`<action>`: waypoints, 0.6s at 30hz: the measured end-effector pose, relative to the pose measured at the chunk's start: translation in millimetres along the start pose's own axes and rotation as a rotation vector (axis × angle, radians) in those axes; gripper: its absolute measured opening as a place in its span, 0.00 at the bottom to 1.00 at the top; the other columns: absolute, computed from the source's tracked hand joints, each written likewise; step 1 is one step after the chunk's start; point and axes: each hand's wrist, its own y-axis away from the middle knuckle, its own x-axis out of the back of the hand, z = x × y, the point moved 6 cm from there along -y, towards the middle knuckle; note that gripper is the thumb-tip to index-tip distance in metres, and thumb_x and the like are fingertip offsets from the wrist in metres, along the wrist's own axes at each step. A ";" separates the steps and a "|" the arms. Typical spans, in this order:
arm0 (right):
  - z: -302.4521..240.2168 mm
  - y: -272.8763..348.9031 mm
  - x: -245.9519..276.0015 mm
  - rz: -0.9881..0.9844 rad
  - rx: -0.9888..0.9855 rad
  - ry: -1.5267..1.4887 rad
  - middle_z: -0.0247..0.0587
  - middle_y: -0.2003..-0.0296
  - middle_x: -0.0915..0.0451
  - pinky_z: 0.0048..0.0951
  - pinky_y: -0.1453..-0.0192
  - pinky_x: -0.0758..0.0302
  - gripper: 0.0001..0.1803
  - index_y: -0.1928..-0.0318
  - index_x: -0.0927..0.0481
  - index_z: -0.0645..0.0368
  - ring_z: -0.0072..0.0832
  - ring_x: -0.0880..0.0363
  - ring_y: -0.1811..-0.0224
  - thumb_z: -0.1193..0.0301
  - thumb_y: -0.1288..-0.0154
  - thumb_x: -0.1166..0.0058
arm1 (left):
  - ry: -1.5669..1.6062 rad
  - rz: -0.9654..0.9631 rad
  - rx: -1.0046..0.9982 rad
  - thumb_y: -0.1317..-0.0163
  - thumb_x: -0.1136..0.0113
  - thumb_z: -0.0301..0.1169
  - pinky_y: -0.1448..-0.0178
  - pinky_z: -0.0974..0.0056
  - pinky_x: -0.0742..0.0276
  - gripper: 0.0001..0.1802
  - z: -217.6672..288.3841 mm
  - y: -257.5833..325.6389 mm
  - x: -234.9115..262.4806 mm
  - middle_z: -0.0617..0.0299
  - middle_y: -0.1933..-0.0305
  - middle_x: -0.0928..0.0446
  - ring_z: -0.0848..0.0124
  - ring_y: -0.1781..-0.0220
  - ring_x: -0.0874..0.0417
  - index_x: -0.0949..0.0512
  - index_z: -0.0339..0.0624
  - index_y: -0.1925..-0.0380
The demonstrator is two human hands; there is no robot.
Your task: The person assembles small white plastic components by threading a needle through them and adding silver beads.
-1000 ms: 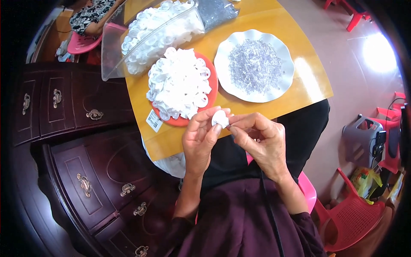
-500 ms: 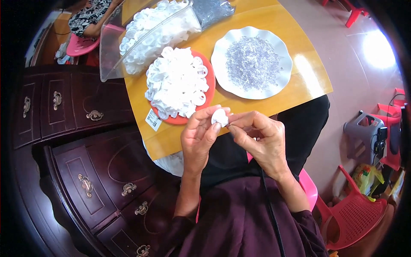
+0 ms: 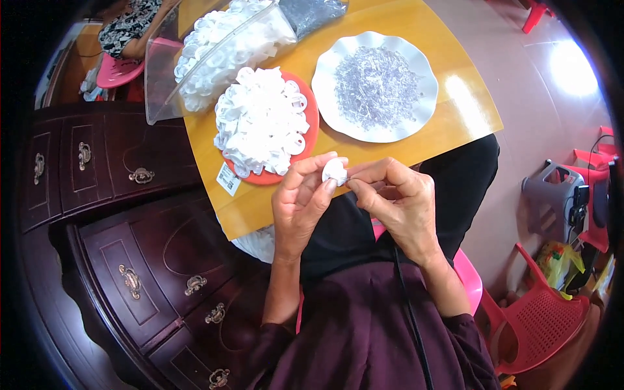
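Between the thumb and fingers of my left hand is a small rounded white plastic piece. My right hand pinches a tiny thin clear piece against the white one's right side; its exact shape is too small to make out. Just beyond my hands, an orange-red plate carries a heap of similar white pieces. To its right a white scalloped plate holds many small clear slivers. Both plates rest on the yellow wooden table.
A clear plastic bin of more white pieces stands at the far left, beside a bag of clear parts. Dark drawers line the left. Another person sits at upper left. A red chair and grey stool are at right.
The table and plates have shifted slightly up and left in view. The white piece has turned a little in my left fingers, and the thin clear piece now shows at its side.
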 end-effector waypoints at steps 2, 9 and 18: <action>2.3 0.5 1.5 0.012 -0.006 -0.026 0.38 0.66 0.13 0.21 0.71 0.20 0.05 0.65 0.20 0.66 0.19 0.16 0.70 0.79 0.40 0.37 | -0.029 0.001 -0.032 0.33 0.45 0.16 0.33 0.63 0.27 0.20 2.2 -0.1 -0.8 0.51 0.43 0.23 0.69 0.41 0.22 0.29 0.31 0.41; 6.9 2.2 6.9 0.020 -0.044 -0.087 0.38 0.64 0.13 0.20 0.71 0.21 0.04 0.65 0.20 0.65 0.18 0.16 0.68 0.78 0.38 0.38 | -0.115 -0.026 -0.016 0.37 0.38 0.15 0.38 0.66 0.23 0.23 5.3 -1.8 0.8 0.56 0.47 0.22 0.70 0.45 0.19 0.27 0.30 0.41; 6.6 -0.5 7.2 -0.056 -0.052 -0.083 0.38 0.65 0.13 0.21 0.71 0.20 0.04 0.64 0.19 0.66 0.18 0.17 0.69 0.78 0.37 0.38 | -0.147 -0.080 -0.005 0.40 0.35 0.16 0.40 0.67 0.21 0.23 3.8 -2.0 7.0 0.59 0.48 0.24 0.72 0.48 0.18 0.25 0.30 0.43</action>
